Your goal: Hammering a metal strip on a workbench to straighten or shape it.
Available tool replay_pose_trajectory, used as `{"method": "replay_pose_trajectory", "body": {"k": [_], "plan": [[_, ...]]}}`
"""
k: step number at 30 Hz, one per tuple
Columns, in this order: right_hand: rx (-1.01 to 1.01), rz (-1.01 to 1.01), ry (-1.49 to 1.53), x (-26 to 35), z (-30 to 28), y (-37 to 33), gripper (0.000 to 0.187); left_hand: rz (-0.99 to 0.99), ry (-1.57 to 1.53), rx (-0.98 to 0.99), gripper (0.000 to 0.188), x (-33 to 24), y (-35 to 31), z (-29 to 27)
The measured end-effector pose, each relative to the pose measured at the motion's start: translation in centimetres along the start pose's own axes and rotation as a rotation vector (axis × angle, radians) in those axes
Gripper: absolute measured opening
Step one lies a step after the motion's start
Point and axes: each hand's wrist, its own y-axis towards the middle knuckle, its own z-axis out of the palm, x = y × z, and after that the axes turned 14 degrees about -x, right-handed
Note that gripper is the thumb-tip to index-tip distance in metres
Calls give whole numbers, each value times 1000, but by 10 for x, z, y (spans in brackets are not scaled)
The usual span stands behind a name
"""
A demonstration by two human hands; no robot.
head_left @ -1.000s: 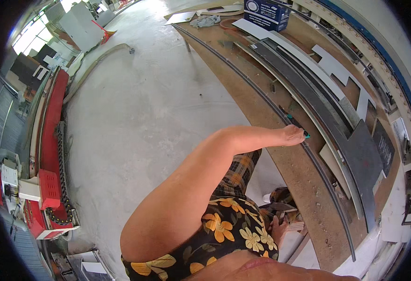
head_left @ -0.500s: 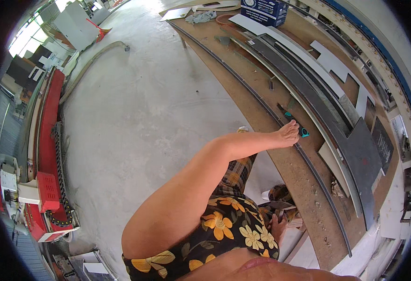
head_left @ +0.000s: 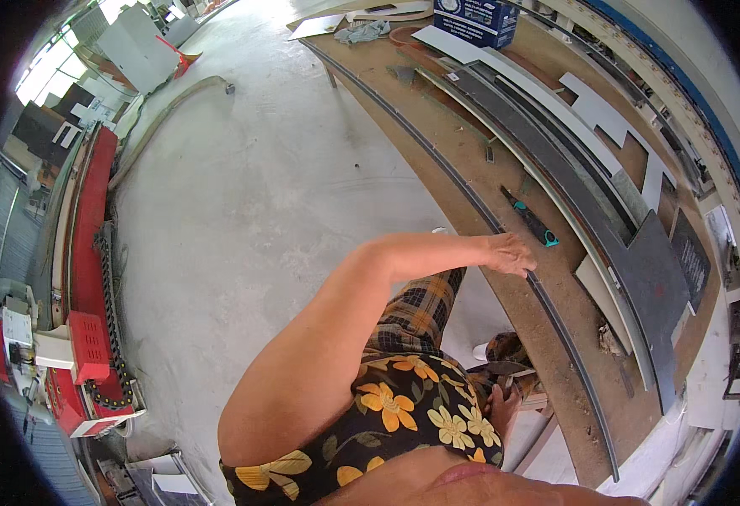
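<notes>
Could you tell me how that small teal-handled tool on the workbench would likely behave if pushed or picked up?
The teal-handled tool looks slim and rigid, so probably light. Lying flat on the rough workbench, it should slide rather than roll.

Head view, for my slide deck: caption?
Left hand rests on workbench edge beside a teal-handled tool.

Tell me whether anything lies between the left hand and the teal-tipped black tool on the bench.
Nothing visible does. The left hand rests at the front edge of the workbench, and the teal-tipped tool lies just beyond it, up and to the right. Only bare brown benchtop separates them; the long grey strips lie farther back, behind the tool.
</notes>
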Motion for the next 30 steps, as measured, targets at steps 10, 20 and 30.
{"method": "replay_pose_trajectory", "body": {"k": [10, 20, 30], "plan": [[-24, -22, -19, -31, -1, 11, 26, 104, -84, -37, 27, -18, 32, -22], [-65, -36, -74, -33, 1, 15, 33, 128, -131, -25, 29, 18, 40, -31], [-40, 32, -73, -14, 1, 10, 28, 78, 37, 62, 29, 82, 27, -77]]}}
